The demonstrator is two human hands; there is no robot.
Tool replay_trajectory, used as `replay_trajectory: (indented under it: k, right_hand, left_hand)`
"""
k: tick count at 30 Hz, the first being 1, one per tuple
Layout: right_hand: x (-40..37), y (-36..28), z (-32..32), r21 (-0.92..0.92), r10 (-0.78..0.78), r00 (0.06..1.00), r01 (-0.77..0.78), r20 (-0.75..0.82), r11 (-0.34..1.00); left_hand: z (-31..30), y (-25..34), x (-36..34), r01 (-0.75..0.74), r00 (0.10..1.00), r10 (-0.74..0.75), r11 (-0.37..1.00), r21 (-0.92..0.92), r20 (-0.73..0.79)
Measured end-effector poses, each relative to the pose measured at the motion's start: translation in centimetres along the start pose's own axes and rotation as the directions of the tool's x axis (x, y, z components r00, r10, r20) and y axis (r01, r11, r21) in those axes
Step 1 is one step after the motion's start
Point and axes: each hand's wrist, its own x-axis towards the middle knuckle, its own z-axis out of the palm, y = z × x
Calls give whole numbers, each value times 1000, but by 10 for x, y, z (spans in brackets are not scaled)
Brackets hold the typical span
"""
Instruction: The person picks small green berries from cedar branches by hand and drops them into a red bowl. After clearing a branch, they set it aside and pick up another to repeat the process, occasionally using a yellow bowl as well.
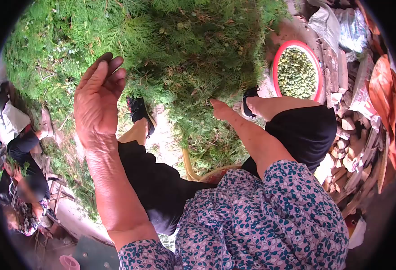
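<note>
The right hand (221,110), the nearer, is touching the green branches (198,58) mid-frame, the left hand (98,99) hanging upper left, neither grip clearly showing whether it's closed.

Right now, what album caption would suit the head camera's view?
Left hand raised, right hand among green branches, near a red-rimmed basin of small green pieces.
</note>
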Motion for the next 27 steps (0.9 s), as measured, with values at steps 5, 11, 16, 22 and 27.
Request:
replay_trajectory:
  k: [5,11,16,22,27]
  right_hand:
    - [16,4,24,352,160,987,-153,10,923]
    - [-1,-18,11,-23,-49,965,45,-257,999]
    - [-39,-64,-56,-9,-19,976,17,-216,1000]
    - [-116,-127,-133,291,32,956,57,-292,955]
    - [-167,-174,-189,380,-88,929,232,-359,896]
  left_hand:
    - [-1,5,-2,-10,1000,11,999,-34,23]
    - [0,7,2,-18,1000,18,1000,21,-2]
    - [-2,13,6,-52,997,51,999,11,60]
    - [-9,30,4,-132,990,134,990,-43,46]
    - [-17,34,3,-188,982,190,979,-77,11]
